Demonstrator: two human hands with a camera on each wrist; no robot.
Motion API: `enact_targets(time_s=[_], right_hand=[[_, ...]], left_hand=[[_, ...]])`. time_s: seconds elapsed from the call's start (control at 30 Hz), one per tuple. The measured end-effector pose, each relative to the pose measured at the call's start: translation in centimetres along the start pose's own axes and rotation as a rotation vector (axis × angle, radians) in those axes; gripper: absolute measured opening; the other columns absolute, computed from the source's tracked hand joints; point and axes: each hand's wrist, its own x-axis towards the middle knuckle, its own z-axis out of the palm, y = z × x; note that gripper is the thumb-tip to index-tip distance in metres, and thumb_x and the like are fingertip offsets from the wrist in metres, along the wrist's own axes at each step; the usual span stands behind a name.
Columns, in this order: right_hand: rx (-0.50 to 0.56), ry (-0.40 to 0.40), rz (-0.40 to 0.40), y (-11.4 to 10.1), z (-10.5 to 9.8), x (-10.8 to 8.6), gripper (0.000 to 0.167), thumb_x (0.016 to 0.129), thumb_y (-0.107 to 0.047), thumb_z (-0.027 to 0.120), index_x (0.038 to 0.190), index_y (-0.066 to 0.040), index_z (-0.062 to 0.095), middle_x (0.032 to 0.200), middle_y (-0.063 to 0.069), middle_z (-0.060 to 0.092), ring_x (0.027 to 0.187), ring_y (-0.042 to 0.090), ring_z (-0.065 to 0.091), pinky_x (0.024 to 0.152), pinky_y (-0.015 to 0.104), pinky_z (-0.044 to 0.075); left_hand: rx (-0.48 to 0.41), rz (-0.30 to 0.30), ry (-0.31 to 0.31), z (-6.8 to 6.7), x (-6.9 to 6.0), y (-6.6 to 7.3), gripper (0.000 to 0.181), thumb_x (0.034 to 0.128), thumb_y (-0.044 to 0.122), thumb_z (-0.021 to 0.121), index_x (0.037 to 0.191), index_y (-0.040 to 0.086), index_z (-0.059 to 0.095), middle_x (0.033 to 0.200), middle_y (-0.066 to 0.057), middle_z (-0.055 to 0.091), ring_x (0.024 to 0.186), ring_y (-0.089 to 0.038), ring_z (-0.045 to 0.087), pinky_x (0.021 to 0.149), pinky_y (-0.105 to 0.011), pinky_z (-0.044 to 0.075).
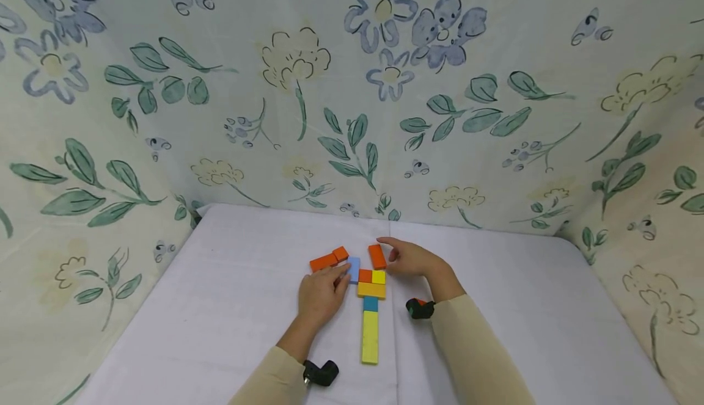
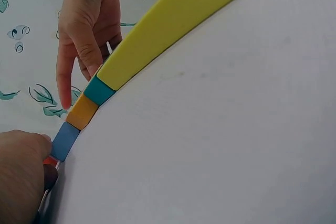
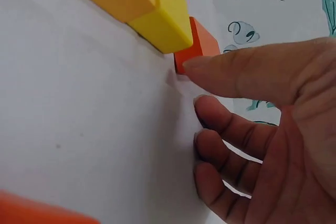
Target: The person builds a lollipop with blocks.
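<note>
My left hand (image 1: 321, 295) touches the left side of a light blue block (image 1: 354, 269) with its fingertips; part of that block is hidden. On the other side, my right hand (image 1: 412, 258) is at an orange-red block (image 1: 377, 257). Its index finger stretches past the far end and its thumb lies at the near end, as the right wrist view shows. Between the hands a small red block (image 1: 365, 276) and a small yellow block (image 1: 379, 277) sit side by side. An orange-yellow block (image 1: 371, 290), a teal block (image 1: 371, 303) and a long yellow block (image 1: 370, 338) continue toward me.
Two more orange blocks lie end to end beyond my left hand, a longer one (image 1: 323, 262) and a shorter one (image 1: 340, 253). Another orange piece (image 3: 42, 211) shows near my right wrist. White cloth (image 1: 231, 283) covers the table; a flowered cloth (image 1: 308, 148) hangs behind.
</note>
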Motion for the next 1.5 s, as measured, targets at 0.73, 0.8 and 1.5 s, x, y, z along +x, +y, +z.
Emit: enact_targets(time_s=[0.73, 0.8, 1.5], right_hand=[[0.068, 0.062, -0.028, 1.5, -0.2, -1.2, 0.058, 0.092, -0.025, 0.074, 0.144, -0.023, 0.048, 0.106, 0.004, 0.063, 0.091, 0.021, 0.058, 0.089, 0.039, 0.054], [0.078, 0.065, -0.018, 1.9, -0.1, -1.8, 0.058, 0.092, -0.025, 0.074, 0.144, -0.022, 0.048, 0.107, 0.004, 0.063, 0.092, 0.021, 0.058, 0.089, 0.039, 0.054], [0.184, 0.018, 0.051, 3.2, 1.0, -4.1, 0.056, 0.083, -0.020, 0.081, 0.132, -0.023, 0.054, 0.110, 0.004, 0.059, 0.093, 0.022, 0.055, 0.079, 0.033, 0.051]], left_hand=[[-0.014, 0.001, 0.007, 0.0, 0.0, -0.1, 0.034, 0.0983, 0.042, 0.066, 0.132, 0.034, 0.070, 0.066, 0.014, 0.048, 0.064, -0.006, 0.042, 0.063, -0.024, 0.030], [-0.014, 0.001, 0.007, 0.0, 0.0, -0.1, 0.034, 0.0982, 0.041, 0.067, 0.131, 0.034, 0.070, 0.066, 0.015, 0.049, 0.064, -0.006, 0.043, 0.063, -0.024, 0.030], [-0.008, -0.006, -0.012, 0.1, 0.0, -0.1, 0.035, 0.0991, 0.043, 0.065, 0.133, 0.035, 0.069, 0.067, 0.014, 0.048, 0.064, -0.006, 0.042, 0.063, -0.024, 0.030]])
